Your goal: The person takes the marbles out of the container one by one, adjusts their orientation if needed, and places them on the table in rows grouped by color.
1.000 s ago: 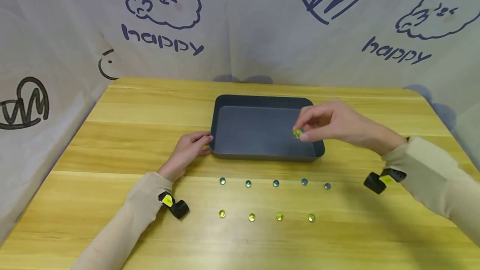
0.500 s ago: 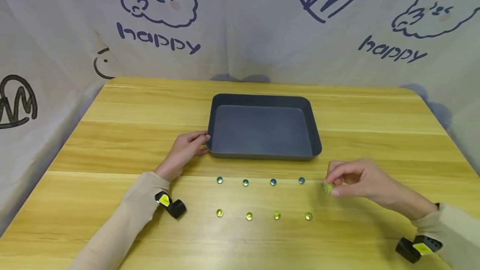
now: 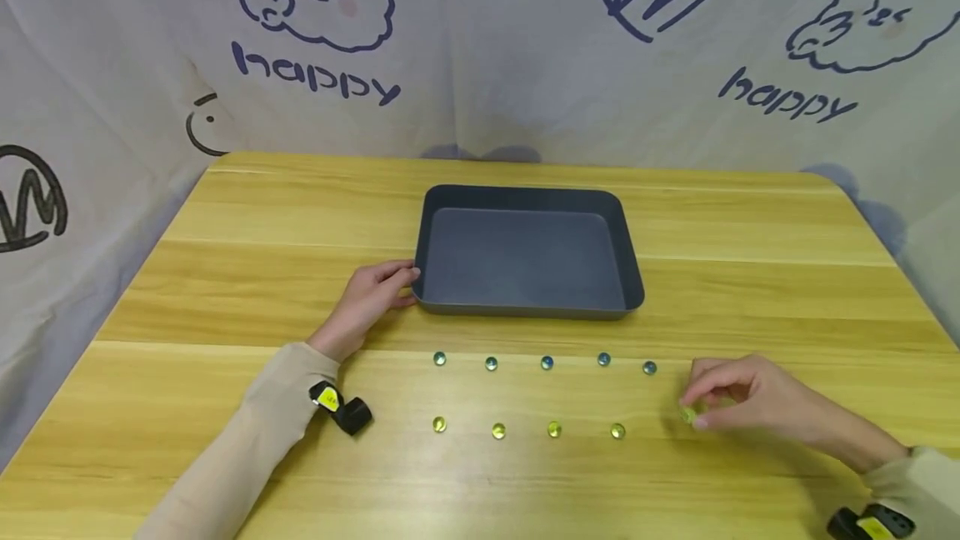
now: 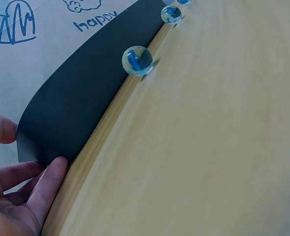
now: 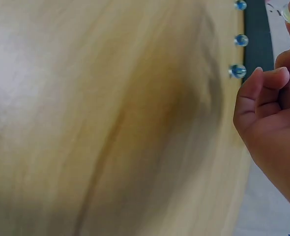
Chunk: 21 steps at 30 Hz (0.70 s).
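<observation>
At the near left corner of a dark grey baking tray [image 3: 525,312], my left hand [image 3: 367,298] holds the wall with thumb and fingers; the left wrist view shows its fingertips [image 4: 59,164] low against the tray's outside. My right hand [image 3: 765,402] pinches a yellow-green glass marble [image 3: 687,415] between thumb and forefinger. It is low at the right end of a row of yellow marbles [image 3: 554,429]; I cannot tell whether the held marble touches the table. Between that row and the tray lies a row of blue marbles [image 3: 547,362].
The wooden table [image 3: 262,273] extends around the tray on all sides. Behind it hangs a white cloth [image 3: 517,48] with blue drawings and lettering. In the right wrist view, several blue marbles [image 5: 238,71] lie beyond the curled fingers.
My right hand has moved from above the tray's right side down and right to the yellow row, with the marble still pinched. The left hand has stayed at the tray.
</observation>
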Each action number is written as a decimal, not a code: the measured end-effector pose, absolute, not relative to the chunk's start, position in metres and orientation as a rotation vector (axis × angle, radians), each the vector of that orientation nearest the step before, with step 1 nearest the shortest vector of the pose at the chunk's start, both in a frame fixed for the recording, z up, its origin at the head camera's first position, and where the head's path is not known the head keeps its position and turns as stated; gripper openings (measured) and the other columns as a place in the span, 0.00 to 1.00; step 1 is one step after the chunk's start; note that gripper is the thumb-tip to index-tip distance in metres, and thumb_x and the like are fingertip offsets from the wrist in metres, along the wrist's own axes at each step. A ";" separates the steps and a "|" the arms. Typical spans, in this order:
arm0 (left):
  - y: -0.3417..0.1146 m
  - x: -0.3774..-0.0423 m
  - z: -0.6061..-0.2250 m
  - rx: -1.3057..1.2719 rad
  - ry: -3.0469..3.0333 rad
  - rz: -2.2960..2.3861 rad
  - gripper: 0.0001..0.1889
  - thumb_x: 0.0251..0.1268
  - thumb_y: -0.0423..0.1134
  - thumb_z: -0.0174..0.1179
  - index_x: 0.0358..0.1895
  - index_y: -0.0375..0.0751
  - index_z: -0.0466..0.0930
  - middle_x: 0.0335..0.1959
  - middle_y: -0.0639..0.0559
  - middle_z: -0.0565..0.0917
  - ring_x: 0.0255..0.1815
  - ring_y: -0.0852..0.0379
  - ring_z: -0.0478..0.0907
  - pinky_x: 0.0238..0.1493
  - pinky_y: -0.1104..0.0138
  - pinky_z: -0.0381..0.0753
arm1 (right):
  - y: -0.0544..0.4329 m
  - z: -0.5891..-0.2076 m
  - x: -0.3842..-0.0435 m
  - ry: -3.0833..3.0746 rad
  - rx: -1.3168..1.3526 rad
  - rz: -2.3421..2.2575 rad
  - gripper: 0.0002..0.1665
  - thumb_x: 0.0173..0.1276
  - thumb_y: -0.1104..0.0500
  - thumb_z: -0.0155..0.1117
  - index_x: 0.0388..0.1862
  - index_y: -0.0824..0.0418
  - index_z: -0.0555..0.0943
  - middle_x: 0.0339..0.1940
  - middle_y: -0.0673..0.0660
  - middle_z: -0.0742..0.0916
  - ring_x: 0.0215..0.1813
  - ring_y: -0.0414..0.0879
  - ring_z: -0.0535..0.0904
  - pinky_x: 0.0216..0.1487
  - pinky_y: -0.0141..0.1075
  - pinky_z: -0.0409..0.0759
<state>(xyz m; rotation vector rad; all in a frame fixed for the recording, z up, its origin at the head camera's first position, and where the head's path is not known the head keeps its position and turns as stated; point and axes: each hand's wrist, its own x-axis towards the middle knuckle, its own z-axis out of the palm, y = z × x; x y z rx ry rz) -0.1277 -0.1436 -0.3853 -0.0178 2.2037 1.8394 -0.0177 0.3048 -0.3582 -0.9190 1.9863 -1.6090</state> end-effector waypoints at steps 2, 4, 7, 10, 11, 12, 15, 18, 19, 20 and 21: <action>-0.143 -0.128 -0.386 -0.017 2.203 1.841 0.23 0.73 0.38 0.51 0.65 0.25 0.69 0.64 0.34 0.71 0.59 0.43 0.75 0.51 0.66 0.82 | 0.305 -0.364 -0.018 1.994 -0.944 -1.601 0.21 0.56 0.83 0.61 0.45 0.67 0.85 0.30 0.57 0.77 0.32 0.47 0.69 0.27 0.40 0.71; -0.142 -0.129 -0.386 -0.015 2.204 1.843 0.23 0.73 0.38 0.51 0.64 0.25 0.69 0.64 0.34 0.71 0.58 0.43 0.75 0.51 0.67 0.82 | 0.304 -0.369 -0.017 2.010 -0.963 -1.578 0.21 0.56 0.82 0.62 0.45 0.65 0.85 0.30 0.58 0.77 0.31 0.47 0.70 0.27 0.39 0.72; -0.142 -0.129 -0.386 -0.009 2.208 1.840 0.23 0.73 0.38 0.51 0.64 0.25 0.70 0.64 0.34 0.71 0.58 0.43 0.75 0.50 0.66 0.82 | 0.302 -0.372 -0.016 2.035 -0.957 -1.524 0.20 0.57 0.79 0.64 0.45 0.63 0.86 0.31 0.58 0.79 0.31 0.45 0.72 0.27 0.39 0.75; -0.142 -0.129 -0.386 -0.004 2.212 1.835 0.23 0.73 0.39 0.51 0.64 0.25 0.70 0.64 0.34 0.72 0.58 0.44 0.75 0.51 0.66 0.82 | 0.300 -0.372 -0.015 2.064 -0.929 -1.477 0.17 0.58 0.77 0.65 0.44 0.62 0.87 0.32 0.57 0.81 0.31 0.44 0.73 0.28 0.38 0.76; -0.142 -0.129 -0.386 -0.006 2.213 1.832 0.23 0.73 0.39 0.51 0.64 0.26 0.70 0.64 0.34 0.72 0.58 0.44 0.75 0.51 0.66 0.82 | 0.299 -0.372 -0.015 2.073 -0.918 -1.464 0.17 0.59 0.76 0.66 0.44 0.62 0.87 0.32 0.57 0.81 0.31 0.43 0.73 0.28 0.37 0.76; -0.142 -0.129 -0.386 -0.007 2.214 1.830 0.23 0.73 0.39 0.51 0.64 0.26 0.70 0.64 0.34 0.72 0.58 0.44 0.75 0.51 0.66 0.82 | 0.299 -0.371 -0.016 2.080 -0.911 -1.455 0.16 0.59 0.75 0.66 0.43 0.61 0.87 0.32 0.56 0.81 0.31 0.43 0.73 0.28 0.37 0.76; -0.143 -0.129 -0.386 -0.010 2.213 1.826 0.23 0.73 0.39 0.51 0.65 0.26 0.70 0.64 0.35 0.72 0.59 0.44 0.75 0.51 0.66 0.82 | 0.298 -0.372 -0.017 2.101 -0.901 -1.426 0.15 0.59 0.74 0.67 0.43 0.61 0.87 0.32 0.55 0.81 0.31 0.43 0.73 0.28 0.36 0.76; -0.144 -0.129 -0.386 -0.009 2.213 1.826 0.23 0.73 0.39 0.51 0.65 0.26 0.70 0.64 0.35 0.72 0.58 0.44 0.75 0.51 0.66 0.82 | 0.298 -0.374 -0.018 2.107 -0.917 -1.412 0.15 0.59 0.73 0.67 0.43 0.60 0.87 0.31 0.55 0.81 0.30 0.42 0.73 0.27 0.35 0.77; -0.144 -0.128 -0.386 -0.007 2.214 1.827 0.23 0.73 0.39 0.51 0.65 0.26 0.69 0.64 0.34 0.71 0.58 0.44 0.75 0.52 0.66 0.82 | 0.297 -0.375 -0.018 2.110 -0.923 -1.407 0.15 0.59 0.73 0.68 0.43 0.60 0.87 0.31 0.54 0.81 0.30 0.42 0.73 0.27 0.35 0.77; -0.144 -0.128 -0.386 -0.005 2.213 1.828 0.23 0.73 0.39 0.51 0.65 0.26 0.69 0.64 0.34 0.72 0.58 0.44 0.75 0.52 0.66 0.82 | 0.297 -0.376 -0.018 2.112 -0.930 -1.402 0.15 0.59 0.73 0.68 0.43 0.60 0.87 0.31 0.54 0.81 0.30 0.42 0.73 0.26 0.34 0.76; -0.144 -0.128 -0.386 -0.006 2.214 1.829 0.23 0.73 0.39 0.51 0.65 0.26 0.70 0.64 0.34 0.72 0.58 0.44 0.75 0.52 0.66 0.82 | 0.296 -0.376 -0.018 2.112 -0.938 -1.398 0.15 0.58 0.73 0.68 0.43 0.60 0.87 0.30 0.54 0.81 0.29 0.42 0.73 0.25 0.34 0.76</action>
